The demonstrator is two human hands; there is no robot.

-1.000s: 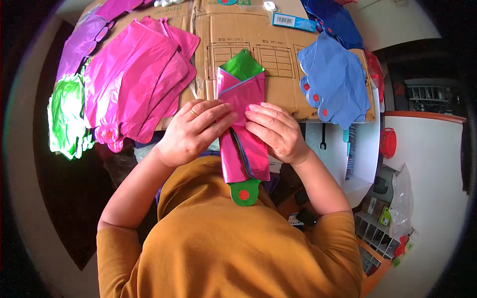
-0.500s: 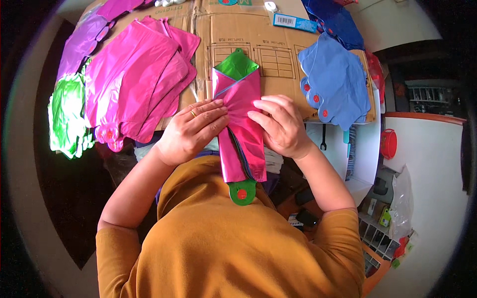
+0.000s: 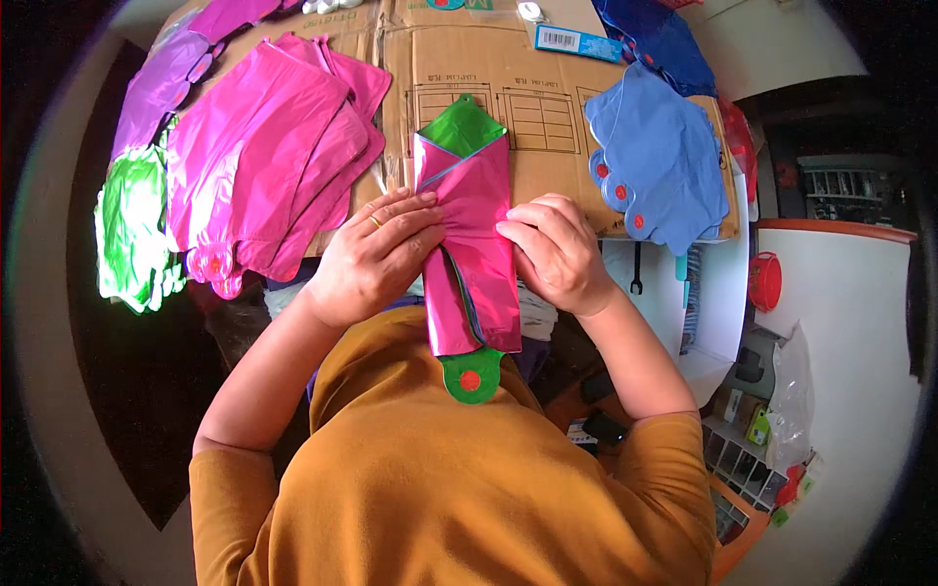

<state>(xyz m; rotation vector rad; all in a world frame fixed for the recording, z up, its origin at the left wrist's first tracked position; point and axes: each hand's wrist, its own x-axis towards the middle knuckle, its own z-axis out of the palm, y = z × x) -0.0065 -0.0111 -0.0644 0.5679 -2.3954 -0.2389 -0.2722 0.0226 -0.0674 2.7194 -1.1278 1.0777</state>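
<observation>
Brown cardboard (image 3: 449,59) spreads behind a folded pink-and-green foil piece (image 3: 474,225), its round tab (image 3: 471,382) nearest the mustard shirt (image 3: 440,469). Left hand (image 3: 376,249) grasps the piece's left edge; right hand (image 3: 555,254) pinches its right. Pink sheets (image 3: 264,156) lie left of it, blue sheets (image 3: 660,161) right, a blue packet (image 3: 578,43) beyond.

Glossy, foil-like pink sheet (image 3: 475,217)

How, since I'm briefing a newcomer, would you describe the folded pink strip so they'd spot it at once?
Find the brown cardboard, then its near edge, where the left hand and right hand hold a folded pink strip. Green shows at both its ends, unlike the wider pink pile to its left.
</observation>
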